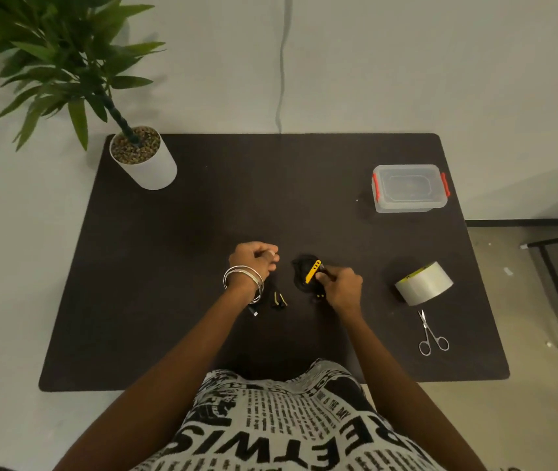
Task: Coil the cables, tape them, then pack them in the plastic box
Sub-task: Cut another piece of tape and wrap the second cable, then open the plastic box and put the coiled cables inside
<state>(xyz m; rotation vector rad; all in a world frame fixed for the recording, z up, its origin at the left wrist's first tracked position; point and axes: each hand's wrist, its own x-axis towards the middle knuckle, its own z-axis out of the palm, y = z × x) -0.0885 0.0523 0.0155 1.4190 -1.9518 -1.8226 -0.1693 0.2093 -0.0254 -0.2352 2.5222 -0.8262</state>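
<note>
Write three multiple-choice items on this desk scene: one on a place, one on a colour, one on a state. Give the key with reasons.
1. Where do the scissors lie?
A. in front of the tape roll, toward the person
B. beside the plant pot
C. inside the box

2. What colour are the clips on the plastic box?
A. blue
B. red
C. green

3. The box's lid is:
A. missing
B. propped open
C. on

Key: 1 A, they lie just nearer the person than the roll; 2 B, red clips at both ends; 3 C, the lid covers the top.

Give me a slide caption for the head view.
Right hand grips a black cable coil with yellow strap; tape roll, scissors, closed plastic box wait.
</note>
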